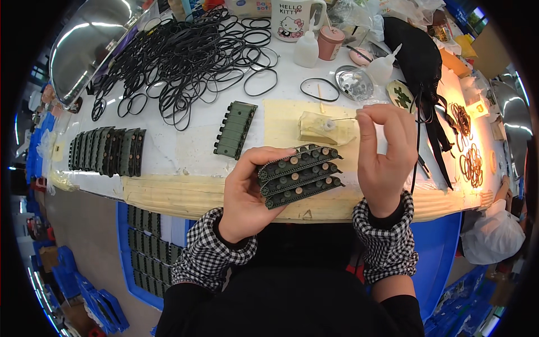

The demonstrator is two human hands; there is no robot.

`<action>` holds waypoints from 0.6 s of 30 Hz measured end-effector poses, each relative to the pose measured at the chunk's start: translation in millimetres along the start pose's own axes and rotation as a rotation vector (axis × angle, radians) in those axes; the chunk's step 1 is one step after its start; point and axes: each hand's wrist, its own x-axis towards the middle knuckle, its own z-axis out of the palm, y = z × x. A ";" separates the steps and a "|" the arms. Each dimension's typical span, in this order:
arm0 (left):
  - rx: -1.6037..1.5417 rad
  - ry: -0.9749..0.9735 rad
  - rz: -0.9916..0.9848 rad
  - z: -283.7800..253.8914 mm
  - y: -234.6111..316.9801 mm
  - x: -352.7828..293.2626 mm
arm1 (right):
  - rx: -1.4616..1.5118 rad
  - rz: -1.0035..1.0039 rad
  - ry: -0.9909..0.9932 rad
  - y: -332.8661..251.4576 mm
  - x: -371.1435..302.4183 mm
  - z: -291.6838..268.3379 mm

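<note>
My left hand (247, 188) is wrapped round a stack of three dark green model tank track assemblies (300, 175), with small road wheels along their sides, some showing copper-coloured centres. My right hand (387, 157) pinches a thin needle-like rod (343, 118) between thumb and fingertips. The rod points left, its tip by a small whitish blob (328, 126) on a block wrapped in yellowish tape (311, 135). Left of that block, another green tank part (234, 130) lies on the table by itself. A row of similar green parts (106, 150) stands farther left.
Black rubber tracks (185, 62) are heaped at the back left. A mug (291, 22), a white squeeze bottle (306, 50), a pink cup (330, 42) and a round metal dish (355, 83) stand behind. Blue trays (124, 247) below the wooden table edge (168, 194) hold more green parts.
</note>
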 end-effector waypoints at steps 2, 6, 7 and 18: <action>-0.003 -0.016 -0.014 -0.3 -0.3 0.4 | -0.131 -0.059 -0.050 2.4 0.4 -1.2; -0.029 -0.031 -0.034 0.8 2.0 2.2 | -0.046 -0.101 0.034 0.1 0.9 -1.0; -0.031 -0.030 -0.032 1.1 1.9 1.9 | 0.004 -0.098 0.091 -3.9 0.9 -1.8; -0.060 -0.045 -0.077 3.5 2.3 1.5 | 0.699 0.201 -0.153 -31.6 -12.3 7.8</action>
